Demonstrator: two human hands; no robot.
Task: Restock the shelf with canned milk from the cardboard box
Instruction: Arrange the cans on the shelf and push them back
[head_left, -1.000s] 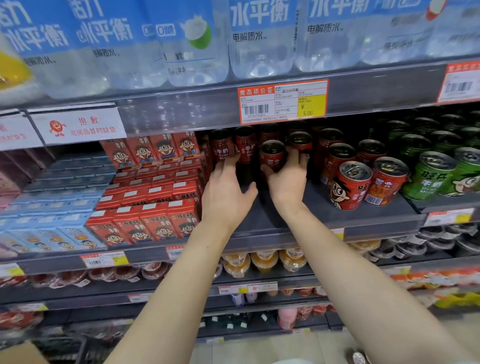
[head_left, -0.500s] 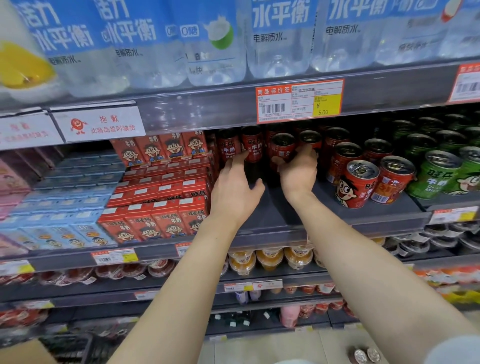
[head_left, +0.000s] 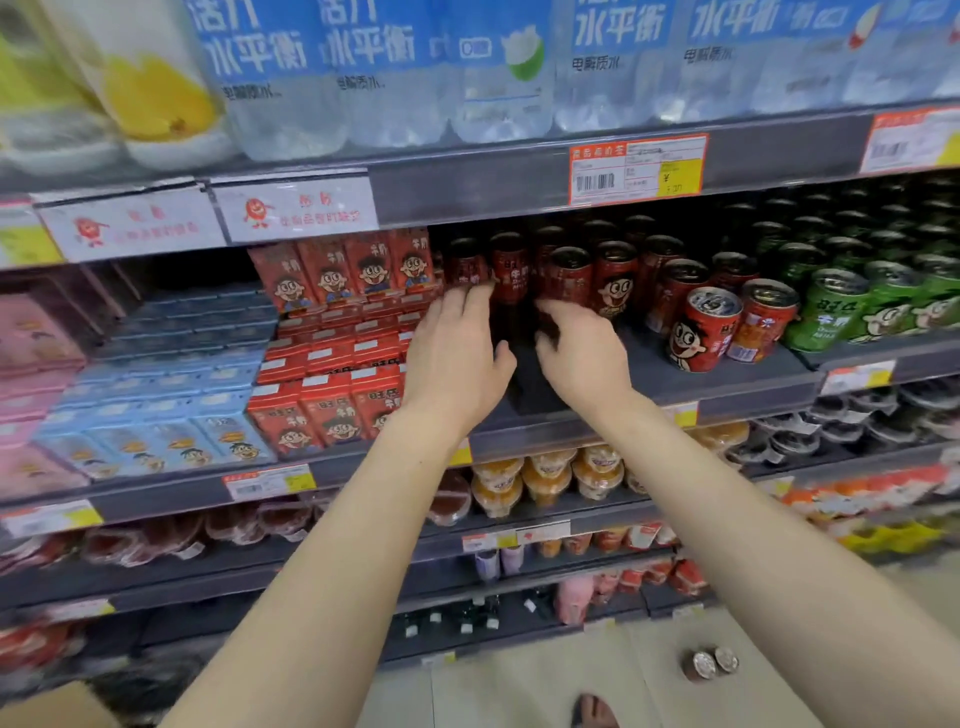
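Note:
Red milk cans (head_left: 615, 280) with a cartoon face stand in rows on the dark middle shelf (head_left: 675, 384). Two more red cans (head_left: 709, 330) sit tilted at the front right of that group. My left hand (head_left: 457, 358) reaches in with straight fingers, its tips at the leftmost red can (head_left: 467, 265). My right hand (head_left: 582, 353) hovers just in front of the cans with fingers loosely curled and nothing in it. A corner of the cardboard box (head_left: 52, 706) shows at the bottom left. Two cans (head_left: 709, 662) stand on the floor.
Green cans (head_left: 831, 306) fill the shelf to the right; stacked red cartons (head_left: 332, 410) and blue cartons (head_left: 156, 415) lie to the left. Large water bottles (head_left: 395, 78) stand on the shelf above, with a price tag (head_left: 636, 169) on its edge. A foot (head_left: 592, 709) is on the floor.
My right hand has come off the can it was gripping and drawn back toward the shelf's front. My left hand has also pulled back a little. The cans stay in place.

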